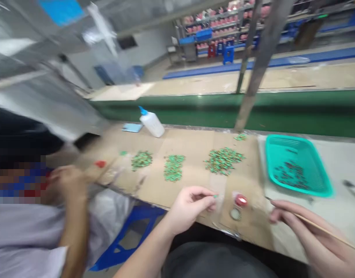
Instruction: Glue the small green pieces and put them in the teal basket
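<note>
My left hand (191,204) pinches a tiny green piece (215,196) between thumb and fingertips, just above the cardboard-covered table. In my right hand (307,227) is a thin paintbrush (325,227) with a pale wooden handle and a dark tip pointing left. Between the hands are a small red pot (241,200) and a round lid-like disc (235,214). Piles of small green pieces lie ahead: a wide pile (224,160), a middle pile (174,168) and a left pile (141,160). What the pieces are is too small to tell.
A turquoise basket (319,166) with small dark pieces stands at the right. A white squeeze bottle (153,124) with a blue nozzle is at the back, near a light blue flat object (132,127). A co-worker (29,231) sits at the left; a metal post (255,73) rises behind the table.
</note>
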The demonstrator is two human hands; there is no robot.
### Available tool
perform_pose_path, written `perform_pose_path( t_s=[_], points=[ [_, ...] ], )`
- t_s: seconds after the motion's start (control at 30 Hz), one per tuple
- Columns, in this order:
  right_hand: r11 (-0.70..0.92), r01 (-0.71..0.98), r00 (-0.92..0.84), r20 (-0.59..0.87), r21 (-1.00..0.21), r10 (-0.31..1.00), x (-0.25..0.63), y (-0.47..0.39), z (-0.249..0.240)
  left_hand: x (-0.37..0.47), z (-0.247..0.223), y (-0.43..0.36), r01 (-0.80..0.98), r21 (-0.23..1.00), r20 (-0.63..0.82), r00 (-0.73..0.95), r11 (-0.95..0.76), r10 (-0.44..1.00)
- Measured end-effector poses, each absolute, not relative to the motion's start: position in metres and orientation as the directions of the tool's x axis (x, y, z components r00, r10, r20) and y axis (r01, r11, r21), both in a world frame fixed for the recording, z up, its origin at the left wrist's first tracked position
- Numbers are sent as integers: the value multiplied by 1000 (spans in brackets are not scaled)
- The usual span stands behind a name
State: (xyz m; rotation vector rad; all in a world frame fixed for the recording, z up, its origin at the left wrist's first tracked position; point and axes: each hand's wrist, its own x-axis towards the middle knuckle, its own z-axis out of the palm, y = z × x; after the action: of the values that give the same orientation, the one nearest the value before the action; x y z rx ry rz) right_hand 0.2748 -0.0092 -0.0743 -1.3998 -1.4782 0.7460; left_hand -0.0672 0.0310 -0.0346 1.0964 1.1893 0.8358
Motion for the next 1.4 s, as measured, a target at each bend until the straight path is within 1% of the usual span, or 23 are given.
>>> perform_pose_path(
  t_s=[0.07, 0.13, 0.3, 0.47, 0.73, 1.07, 1.27, 1.4],
  points=[
    [168, 281, 99, 203, -945, 974, 260, -3, -51, -61, -30, 26, 17, 951, -304, 205, 307, 930],
    [117, 99, 107, 128, -988, 986, 249, 8, -44, -58, -31, 25, -10, 946, -314, 210, 324, 926],
    [-18, 46, 186, -9, -999, 982, 239, 22, -70, -49, -41, 26, -9, 944, -323, 194, 331, 926],
    [-78, -59, 204, -88, -995, 975, 230, 23, -82, -41, -38, 25, 22, 940, -338, 173, 340, 925],
    [-125, -91, 190, -141, -988, 972, 227, 24, -82, -41, -41, 27, 8, 934, -351, 192, 356, 916],
    [-141, -97, 138, -153, -985, 979, 229, 22, -76, -35, -40, 32, -34, 909, -399, 211, 415, 892],
    [-122, -114, 116, -135, -986, 984, 229, 23, -70, -32, -41, 33, -113, 892, -410, 207, 438, 888],
    [-83, -139, 98, -97, -987, 990, 227, 14, -47, -26, -35, 33, -193, 862, -423, 235, 469, 875]
  ],
)
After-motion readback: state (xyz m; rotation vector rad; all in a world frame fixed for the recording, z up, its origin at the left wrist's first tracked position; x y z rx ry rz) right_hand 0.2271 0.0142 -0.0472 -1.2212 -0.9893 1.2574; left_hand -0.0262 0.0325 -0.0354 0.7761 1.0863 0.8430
